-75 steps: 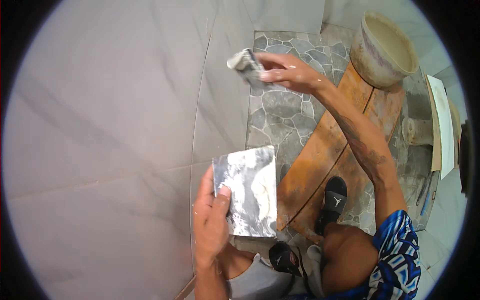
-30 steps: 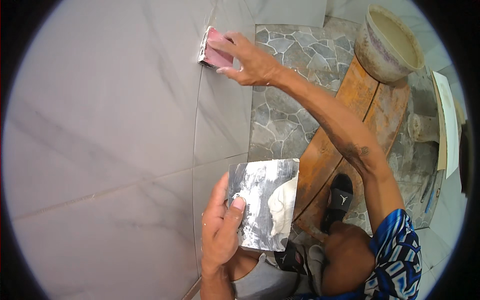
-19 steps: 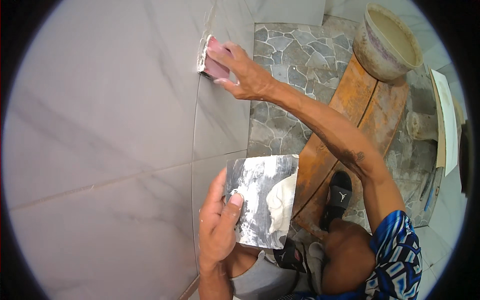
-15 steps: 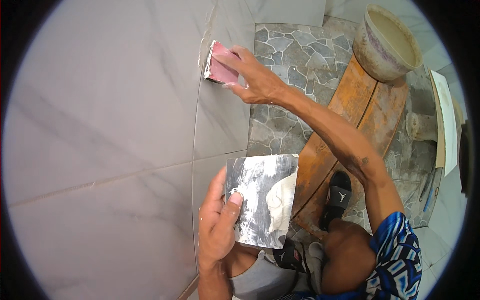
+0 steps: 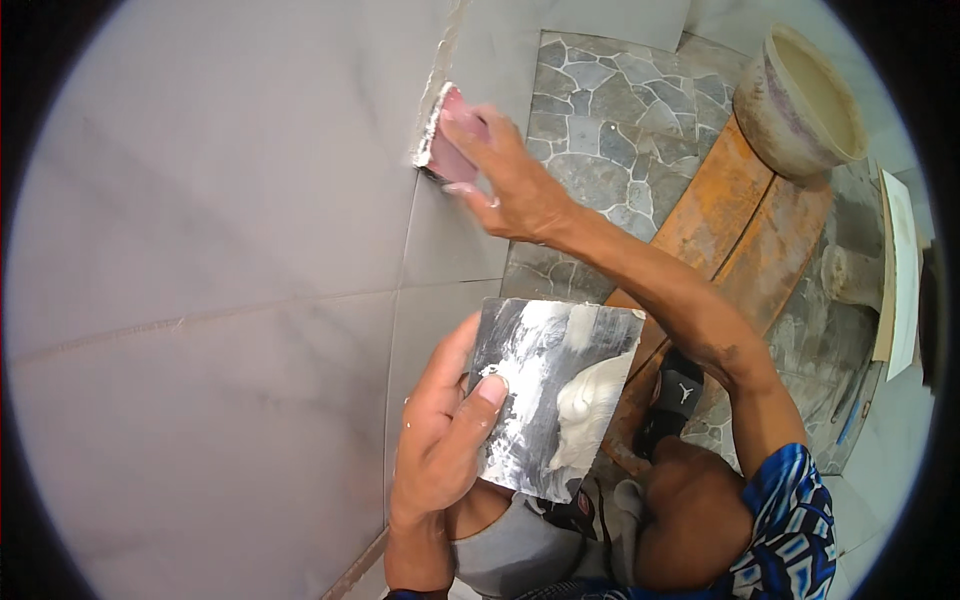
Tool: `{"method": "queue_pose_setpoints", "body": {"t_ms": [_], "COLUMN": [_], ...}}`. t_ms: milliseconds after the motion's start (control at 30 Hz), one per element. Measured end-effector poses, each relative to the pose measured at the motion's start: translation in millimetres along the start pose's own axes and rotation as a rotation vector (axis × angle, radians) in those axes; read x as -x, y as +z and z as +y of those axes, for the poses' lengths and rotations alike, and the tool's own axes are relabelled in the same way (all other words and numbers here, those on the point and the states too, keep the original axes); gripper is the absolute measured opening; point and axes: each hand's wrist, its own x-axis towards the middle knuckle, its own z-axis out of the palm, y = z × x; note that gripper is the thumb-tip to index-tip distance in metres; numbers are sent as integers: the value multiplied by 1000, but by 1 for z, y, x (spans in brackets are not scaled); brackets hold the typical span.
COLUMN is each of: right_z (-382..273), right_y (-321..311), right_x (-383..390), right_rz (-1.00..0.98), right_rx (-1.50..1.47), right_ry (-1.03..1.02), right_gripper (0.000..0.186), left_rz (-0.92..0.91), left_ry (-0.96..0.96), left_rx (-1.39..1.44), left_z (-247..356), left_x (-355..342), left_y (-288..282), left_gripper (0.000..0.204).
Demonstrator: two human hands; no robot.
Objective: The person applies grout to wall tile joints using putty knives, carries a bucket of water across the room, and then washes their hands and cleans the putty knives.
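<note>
A flat pink scraper [image 5: 457, 152] with a paste-caked edge sits pinched between the thumb and fingers of the right hand [image 5: 520, 195], its edge against the smooth, grey-veined tile wall [image 5: 250, 210] at a paste-smeared joint [image 5: 440, 62]. The left hand [image 5: 437, 445] clamps a thin, dark grey, square plate [image 5: 520, 335], thumb over its streaked face, fingers beneath; a creamy white paste mound [image 5: 590, 405] lies beyond the thumb, near the plate's right edge.
</note>
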Motion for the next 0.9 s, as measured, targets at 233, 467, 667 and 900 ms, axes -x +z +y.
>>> {"method": "queue_pose_setpoints", "body": {"t_ms": [233,467,667,900], "right_z": [-13,-36,-40,-58], "right_y": [-9,-8,-7,-6], "right_x": [16,20,44,50], "right_rz": [-45,-169,-167,-251], "right_rx": [-53,-65,-70,20], "right_ry": [-22,64,98,93], "right_gripper": [70,72,71,71], "left_rz": [-13,-22,4,-14], "left_ry": [-38,-12,-41,-28], "left_rx": [36,45,4,76], "left_z": [-5,-9,-10,-14], "left_x": [4,8,10,9], "left_y": [-2,-8,-5,-2], "left_gripper": [48,50,50,51]}}
